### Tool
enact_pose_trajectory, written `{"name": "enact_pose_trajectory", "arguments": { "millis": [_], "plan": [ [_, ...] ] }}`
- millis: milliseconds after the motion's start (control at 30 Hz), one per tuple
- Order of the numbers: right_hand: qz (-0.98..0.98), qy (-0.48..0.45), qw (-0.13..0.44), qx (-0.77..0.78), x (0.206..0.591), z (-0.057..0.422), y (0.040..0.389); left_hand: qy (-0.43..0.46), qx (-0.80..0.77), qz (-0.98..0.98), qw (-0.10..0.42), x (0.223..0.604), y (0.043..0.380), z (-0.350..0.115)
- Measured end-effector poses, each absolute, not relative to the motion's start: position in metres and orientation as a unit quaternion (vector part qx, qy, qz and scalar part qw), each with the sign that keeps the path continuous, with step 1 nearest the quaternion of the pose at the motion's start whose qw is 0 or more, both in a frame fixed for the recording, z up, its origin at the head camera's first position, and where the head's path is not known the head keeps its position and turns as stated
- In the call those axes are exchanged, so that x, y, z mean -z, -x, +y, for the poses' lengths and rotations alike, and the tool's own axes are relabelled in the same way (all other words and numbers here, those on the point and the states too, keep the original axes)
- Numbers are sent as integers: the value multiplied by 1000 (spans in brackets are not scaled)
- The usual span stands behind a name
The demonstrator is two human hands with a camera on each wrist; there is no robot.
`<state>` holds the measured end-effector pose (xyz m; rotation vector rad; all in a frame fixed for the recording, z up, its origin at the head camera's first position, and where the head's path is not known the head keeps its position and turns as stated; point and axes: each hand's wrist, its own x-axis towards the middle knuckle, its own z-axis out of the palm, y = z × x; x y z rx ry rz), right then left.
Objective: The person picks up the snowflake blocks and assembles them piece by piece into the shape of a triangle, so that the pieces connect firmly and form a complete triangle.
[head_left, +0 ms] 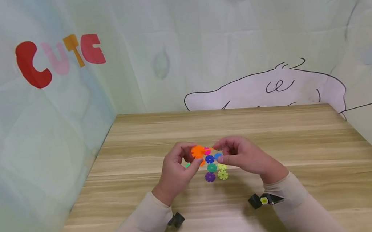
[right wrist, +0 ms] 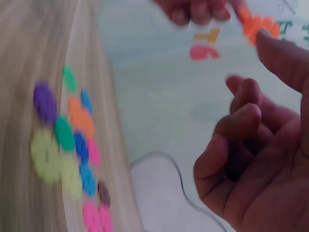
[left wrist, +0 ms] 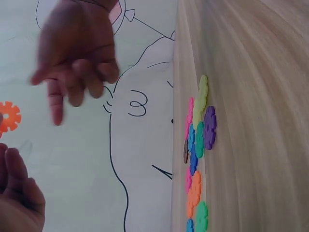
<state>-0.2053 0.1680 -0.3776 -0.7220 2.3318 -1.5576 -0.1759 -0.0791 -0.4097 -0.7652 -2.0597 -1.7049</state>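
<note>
My left hand (head_left: 179, 167) pinches orange snowflake discs (head_left: 197, 152) between thumb and fingers, above the table. In the head view they look like more than one piece joined at an angle. In the left wrist view an orange disc (left wrist: 10, 117) shows at the left edge. Close by on the right, my right hand (head_left: 246, 156) hovers with loosely bent fingers and nothing seen in its grasp. The right wrist view shows its thumb overlapping the orange piece (right wrist: 253, 29); touch there cannot be made out. Below the hands lie flat snowflake discs, including purple (head_left: 210, 176), dark blue (head_left: 210, 159) and yellow-green (head_left: 223, 174) ones.
Several more discs, green (left wrist: 201, 216), pink (right wrist: 96, 217) and brown (right wrist: 104, 192), lie in the same loose group on the wooden table (head_left: 135, 134). A printed cloth backdrop (head_left: 167, 41) stands behind and beside the table. Black wrist mounts (head_left: 176, 220) sit on both sleeves.
</note>
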Motion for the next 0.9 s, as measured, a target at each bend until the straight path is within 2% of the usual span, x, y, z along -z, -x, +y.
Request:
{"name": "enact_pose_trajectory", "arguments": {
  "millis": [67, 233, 433, 900],
  "plan": [
    [833, 247, 118, 481, 385, 174, 213, 265, 615, -722, 175, 410, 176, -79],
    [887, 234, 162, 364, 403, 181, 224, 266, 629, -711, 168, 411, 176, -80],
    [896, 238, 206, 314, 415, 177, 228, 267, 632, -709, 161, 412, 177, -79],
    [913, 228, 209, 267, 425, 170, 225, 250, 640, -712, 143, 412, 176, -77]
  ]
}}
